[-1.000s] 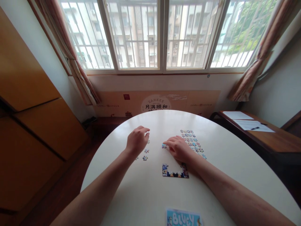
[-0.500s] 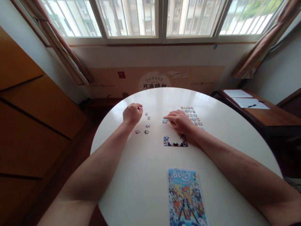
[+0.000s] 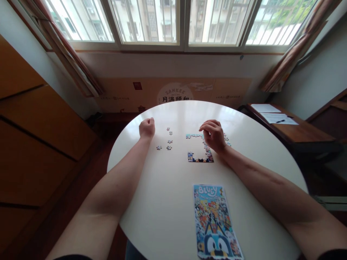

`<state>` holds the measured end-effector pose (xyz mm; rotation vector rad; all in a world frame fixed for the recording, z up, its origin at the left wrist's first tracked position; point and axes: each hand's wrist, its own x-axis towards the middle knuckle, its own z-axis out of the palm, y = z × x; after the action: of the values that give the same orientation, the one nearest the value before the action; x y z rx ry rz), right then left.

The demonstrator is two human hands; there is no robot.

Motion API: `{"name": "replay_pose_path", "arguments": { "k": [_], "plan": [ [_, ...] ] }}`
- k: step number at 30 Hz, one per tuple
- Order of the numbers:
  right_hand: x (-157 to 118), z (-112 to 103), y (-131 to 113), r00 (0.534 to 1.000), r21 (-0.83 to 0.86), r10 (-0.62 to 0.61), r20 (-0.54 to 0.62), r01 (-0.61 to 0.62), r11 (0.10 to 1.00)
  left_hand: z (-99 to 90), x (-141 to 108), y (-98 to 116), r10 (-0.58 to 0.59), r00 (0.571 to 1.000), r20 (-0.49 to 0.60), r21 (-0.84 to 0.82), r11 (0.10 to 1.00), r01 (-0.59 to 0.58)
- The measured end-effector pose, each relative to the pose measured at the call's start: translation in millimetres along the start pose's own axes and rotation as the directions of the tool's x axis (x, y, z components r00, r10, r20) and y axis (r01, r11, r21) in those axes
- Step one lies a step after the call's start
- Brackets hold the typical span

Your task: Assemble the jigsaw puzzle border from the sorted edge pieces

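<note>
My left hand (image 3: 147, 128) rests as a closed fist on the left of the white table; whatever it may hold is hidden. Several loose jigsaw pieces (image 3: 169, 142) lie just to its right. A partly joined jigsaw frame (image 3: 200, 160) has its top, right and bottom edges joined, with its left side open. Over its upper right corner is my right hand (image 3: 214, 135), fingers loosely bent and a little apart, with no piece visible in them. More loose pieces (image 3: 226, 139) show beyond that hand, which covers part of the group.
A Bluey picture sheet (image 3: 214, 220) lies on the round white table (image 3: 168, 202), near its front edge. At the right stands a wooden desk (image 3: 292, 131) with papers (image 3: 276, 118) and a pen. Windows and a printed board are behind the table.
My right hand has lifted off the top edge of the jigsaw frame and shifted right, uncovering that edge. My left hand has closed into a tighter fist. The view has shifted slightly.
</note>
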<state>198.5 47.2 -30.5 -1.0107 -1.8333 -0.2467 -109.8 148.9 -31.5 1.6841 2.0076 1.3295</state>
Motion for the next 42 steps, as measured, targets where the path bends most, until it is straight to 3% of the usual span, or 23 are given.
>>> {"name": "replay_pose_path", "arguments": {
  "k": [6,12,18,25,26,28,31,37,40,42],
  "plan": [
    [-3.8,2.9,-1.8,0.999,0.026,0.020,0.035,-0.020,0.999,-1.5,-1.3,-1.9,-0.016,0.999,-0.052,-0.056,0.998,0.013],
    [-15.5,-11.5,-10.9,0.998,0.088,0.002,0.064,-0.008,0.996,-3.4,-3.2,-3.2,-0.003,0.996,-0.087,-0.093,0.996,-0.005],
    [-20.7,-25.3,-13.7,0.989,0.237,0.134,-0.058,-0.117,0.965,-2.5,-12.7,5.3,0.087,0.996,-0.007,-0.074,0.993,-0.087],
    [-24.1,-31.6,-11.3,0.987,0.375,0.130,0.098,-0.158,0.914,-15.5,-26.4,35.0,0.228,0.964,0.136,0.074,0.968,-0.240],
    [-24.4,-31.8,-11.3,0.986,0.375,0.115,0.118,-0.152,0.915,-20.2,-28.6,42.3,0.257,0.951,0.173,0.119,0.953,-0.279],
    [-24.8,-31.8,-11.1,0.983,0.372,0.095,0.159,-0.149,0.916,-31.3,-33.0,57.8,0.290,0.878,0.380,0.345,0.837,-0.425],
    [-25.2,-30.9,-9.6,0.979,0.369,0.107,0.173,-0.165,0.915,-50.6,-39.2,76.8,0.047,0.752,0.657,0.533,0.677,-0.508],
    [-26.7,-29.1,-8.2,0.982,0.356,0.125,0.143,-0.169,0.919,-85.4,-44.3,91.2,-0.151,0.621,0.769,0.572,0.595,-0.564],
    [-26.3,-28.4,-9.3,0.985,0.355,0.097,0.145,-0.143,0.924,-92.0,-45.3,95.0,-0.227,0.561,0.796,0.577,0.567,-0.588],
    [-25.6,-28.2,-10.0,0.987,0.355,0.076,0.141,-0.122,0.927,-91.1,-46.1,95.9,-0.244,0.544,0.803,0.572,0.572,-0.588]
  ]
}}
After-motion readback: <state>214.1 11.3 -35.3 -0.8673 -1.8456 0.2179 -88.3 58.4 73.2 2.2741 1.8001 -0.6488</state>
